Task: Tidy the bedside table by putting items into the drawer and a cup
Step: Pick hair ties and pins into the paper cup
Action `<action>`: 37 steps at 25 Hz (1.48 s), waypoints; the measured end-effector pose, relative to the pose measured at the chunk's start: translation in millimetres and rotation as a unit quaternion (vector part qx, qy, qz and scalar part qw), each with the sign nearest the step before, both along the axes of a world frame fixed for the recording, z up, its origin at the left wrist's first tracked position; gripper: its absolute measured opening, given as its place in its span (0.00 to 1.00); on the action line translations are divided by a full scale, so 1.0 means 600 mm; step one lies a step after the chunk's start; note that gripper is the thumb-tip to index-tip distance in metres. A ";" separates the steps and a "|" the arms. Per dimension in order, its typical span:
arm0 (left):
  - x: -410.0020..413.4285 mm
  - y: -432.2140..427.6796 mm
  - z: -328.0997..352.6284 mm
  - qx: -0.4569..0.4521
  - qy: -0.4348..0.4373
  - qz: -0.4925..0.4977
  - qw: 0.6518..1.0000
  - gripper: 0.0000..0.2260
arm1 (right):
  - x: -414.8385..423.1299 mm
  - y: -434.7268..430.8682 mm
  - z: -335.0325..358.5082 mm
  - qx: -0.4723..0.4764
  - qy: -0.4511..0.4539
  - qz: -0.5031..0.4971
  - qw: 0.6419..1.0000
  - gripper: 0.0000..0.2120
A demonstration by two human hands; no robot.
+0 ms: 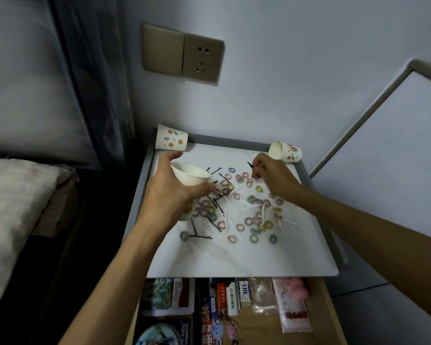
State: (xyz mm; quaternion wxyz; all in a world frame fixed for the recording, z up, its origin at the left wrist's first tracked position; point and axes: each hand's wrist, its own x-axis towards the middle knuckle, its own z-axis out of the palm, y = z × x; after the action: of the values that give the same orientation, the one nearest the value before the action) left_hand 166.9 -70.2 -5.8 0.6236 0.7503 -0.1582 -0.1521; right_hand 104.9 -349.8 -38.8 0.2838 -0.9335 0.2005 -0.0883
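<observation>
Holding the cup [189,175] on a slant over the left part of the table [234,260], the left hand [169,192] grips it with the thumb on the far side and its fingers [204,188] curled round the near wall, so the mouth faces up and away. To its right, with a gap between, the right hand [271,178] pinches a black pin [250,165] between thumb and fingertips, just above the scatter of hair ties [254,221], loose pins [200,237] and white picks [291,222]. The likely next step is dropping that pin into the cup, and the risk lies there. The pin is thin and held by one end, so it could twist out of the pinch or strike the rim and fall back among the ties. The cup looks like soft paper, and a harder squeeze might buckle it. Tipped further, it could spill whatever it takes. The left wrist hangs low over the ties and could sweep some toward the front edge, where the open drawer [321,310] sits below, already holding packets. Both forearms reach in from the near corners. The left palm faces right around the cup, while the right hand is knuckles-up with fingertips pointing down. Two more cups lie on their sides at the back corners, left [170,139] and right [285,151].
</observation>
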 end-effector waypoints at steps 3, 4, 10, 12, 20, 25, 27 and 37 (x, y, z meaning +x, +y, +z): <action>-0.005 -0.005 -0.003 0.017 -0.009 -0.009 1.000 0.41 | 0.010 0.012 0.060 0.035 -0.051 0.031 0.998 0.06; -0.006 -0.005 -0.005 0.027 -0.016 -0.009 0.999 0.41 | 0.017 0.021 0.081 0.033 -0.053 0.054 0.997 0.06; -0.015 -0.008 0.000 0.080 -0.070 -0.022 0.994 0.41 | 0.055 0.154 0.176 0.016 0.051 0.278 0.959 0.06; -0.016 -0.005 0.003 0.072 -0.077 -0.024 0.994 0.40 | 0.066 0.186 0.181 0.010 0.081 0.327 0.942 0.06; 0.018 0.040 0.016 0.070 -0.106 0.036 0.991 0.40 | 0.114 0.080 0.037 -0.098 0.130 0.046 0.986 0.02; 0.024 0.047 0.016 0.062 -0.103 0.044 0.992 0.40 | 0.108 0.083 -0.056 -0.020 0.064 -0.085 0.994 0.06; 0.026 0.048 0.014 0.059 -0.103 0.046 0.992 0.40 | 0.110 0.080 -0.067 -0.043 0.066 -0.093 0.992 0.06; 0.022 0.053 0.022 0.045 -0.097 0.051 0.993 0.39 | 0.139 0.065 -0.028 -0.187 0.056 0.041 0.980 0.07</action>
State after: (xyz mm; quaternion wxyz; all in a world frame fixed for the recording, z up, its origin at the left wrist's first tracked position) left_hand 179.9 -38.5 7.5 0.5780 0.7958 -0.1724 -0.0536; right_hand 188.2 -310.8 -55.8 0.0961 -0.9810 0.1572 -0.0603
